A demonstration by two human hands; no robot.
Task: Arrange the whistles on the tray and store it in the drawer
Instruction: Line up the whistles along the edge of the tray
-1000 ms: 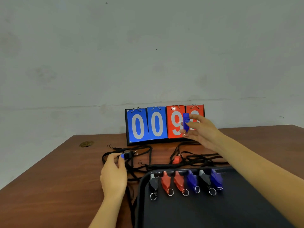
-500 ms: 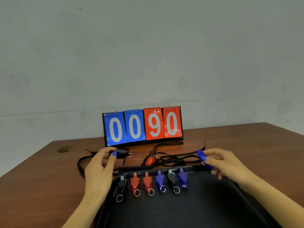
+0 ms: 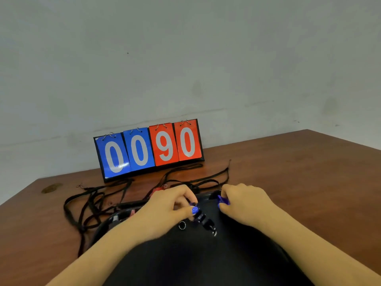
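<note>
Left hand [image 3: 165,209] pinches a black whistle [image 3: 203,219] over the tray [image 3: 206,265]. Right hand [image 3: 245,205] pinches a blue whistle [image 3: 223,200] at the tray's far edge. Bare table [image 3: 309,182] lies right.

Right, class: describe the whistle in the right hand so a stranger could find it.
Start at the flip scoreboard on the brown wooden table. Nearer lies a black plastic tray. At its far rim the right hand pinches a small blue plastic whistle.

Both hands (each pinching a whistle) have come over the tray [image 3: 237,254]
</note>
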